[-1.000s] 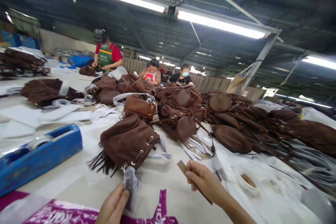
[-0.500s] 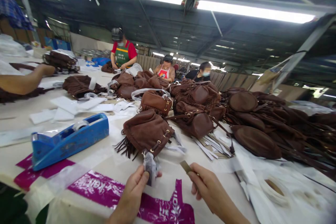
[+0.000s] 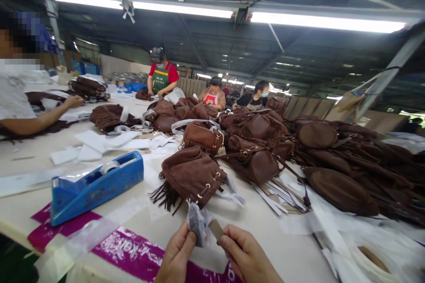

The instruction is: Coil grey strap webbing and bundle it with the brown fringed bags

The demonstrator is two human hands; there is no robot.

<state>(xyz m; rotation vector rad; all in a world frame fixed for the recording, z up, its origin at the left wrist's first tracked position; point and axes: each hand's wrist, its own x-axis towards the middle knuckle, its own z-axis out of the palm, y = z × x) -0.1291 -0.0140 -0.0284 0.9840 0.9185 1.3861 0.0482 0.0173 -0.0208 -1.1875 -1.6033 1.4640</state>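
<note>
My left hand (image 3: 181, 250) pinches a small dark piece wrapped in clear plastic (image 3: 198, 223), just below the near edge of a brown fringed bag (image 3: 191, 174). Between the thumb and fingers of my right hand (image 3: 244, 252) is a small flat brownish-grey strip (image 3: 216, 230). The strip's tip is close to the plastic wrapping; whether they touch I cannot tell. Gold rings and a pale cord show on the bag, which lies on the pale table (image 3: 159, 230). Under my hands runs a purple printed plastic sheet (image 3: 133, 247).
A blue tape dispenser (image 3: 99, 185) stands at left, near white foam sheets (image 3: 94, 141). Brown bags (image 3: 348, 150) are heaped at right, above a roll (image 3: 373, 258) in white wrapping. A co-worker's arm (image 3: 49, 115) reaches in from the left; several people work beyond.
My right hand has moved left, bringing the strip up to the plastic-wrapped piece. The view has shifted, and more of the co-worker at left shows.
</note>
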